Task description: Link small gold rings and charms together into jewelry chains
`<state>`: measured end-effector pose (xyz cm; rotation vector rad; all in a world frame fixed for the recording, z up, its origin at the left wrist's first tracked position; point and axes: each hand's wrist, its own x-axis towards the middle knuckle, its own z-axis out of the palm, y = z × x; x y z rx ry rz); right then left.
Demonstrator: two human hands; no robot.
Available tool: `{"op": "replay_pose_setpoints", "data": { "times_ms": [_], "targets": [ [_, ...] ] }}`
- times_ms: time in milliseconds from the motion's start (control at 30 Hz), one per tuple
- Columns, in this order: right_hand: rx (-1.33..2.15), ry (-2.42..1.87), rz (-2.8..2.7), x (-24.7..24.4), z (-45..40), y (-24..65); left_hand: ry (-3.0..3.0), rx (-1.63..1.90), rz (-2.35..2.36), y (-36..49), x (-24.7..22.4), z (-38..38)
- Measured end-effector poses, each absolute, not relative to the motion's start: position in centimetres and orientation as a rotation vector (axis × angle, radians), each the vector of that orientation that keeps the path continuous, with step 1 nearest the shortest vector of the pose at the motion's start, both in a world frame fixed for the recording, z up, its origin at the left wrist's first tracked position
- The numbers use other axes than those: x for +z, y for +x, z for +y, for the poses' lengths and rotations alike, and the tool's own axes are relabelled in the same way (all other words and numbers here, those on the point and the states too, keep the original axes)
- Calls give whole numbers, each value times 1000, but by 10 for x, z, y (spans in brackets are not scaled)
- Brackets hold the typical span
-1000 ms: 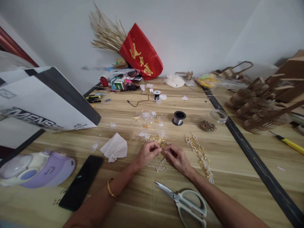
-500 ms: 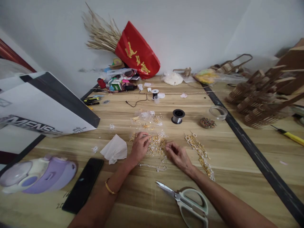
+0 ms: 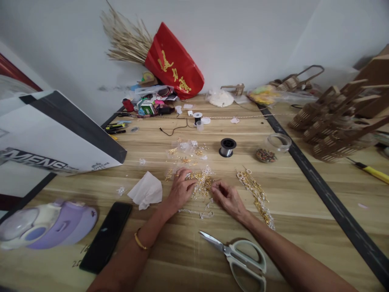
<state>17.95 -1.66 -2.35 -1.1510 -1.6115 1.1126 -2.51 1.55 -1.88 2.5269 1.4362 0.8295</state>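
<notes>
Head view (the only 1). Pile of gold and silver pieces point(image 3: 202, 184) on the wooden table point(image 3: 170, 263), between the 2 hands, likely there for short reach from both sides. Left hand point(image 3: 180, 190) palm down at the pile's left edge, fingers loosely bent, perhaps for sifting; tips hidden, so cannot tell if gripping. Right hand point(image 3: 228, 199) just beside the pile's right edge, thumb and forefinger closed in a pinch, probably for fine control (contents too small to make out). Silver chain point(image 3: 206, 215) on the near side of the pile, within reach of both. Gold and silver strands point(image 3: 257, 194) laid out right of the right hand, perhaps against tangling with loose bits. Scissors point(image 3: 224, 249) nearer the body, handles bodyward, presumably for easy grabbing. Spool point(image 3: 227, 148) upright beyond the pile, maybe to avoid rolling. Tissue point(image 3: 146, 191) and phone point(image 3: 106, 237) off left, apart from the pile.
</notes>
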Motion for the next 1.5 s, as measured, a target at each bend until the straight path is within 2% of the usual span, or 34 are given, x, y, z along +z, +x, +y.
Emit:
{"op": "replay_pose_setpoints", "data": {
  "times_ms": [567, 1133, 1500],
  "targets": [
    [1108, -1143, -1615, -24, -16, 180, 2482, 741, 1519, -29, -21, 18],
    [1113, -1150, -1624, -22, -17, 179, 2411, 872, 1495, -27, -25, 21],
    [1114, -1161, -1627, -24, -16, 180, 2399, 805, 1496, -27, -24, 20]
  ]
}}
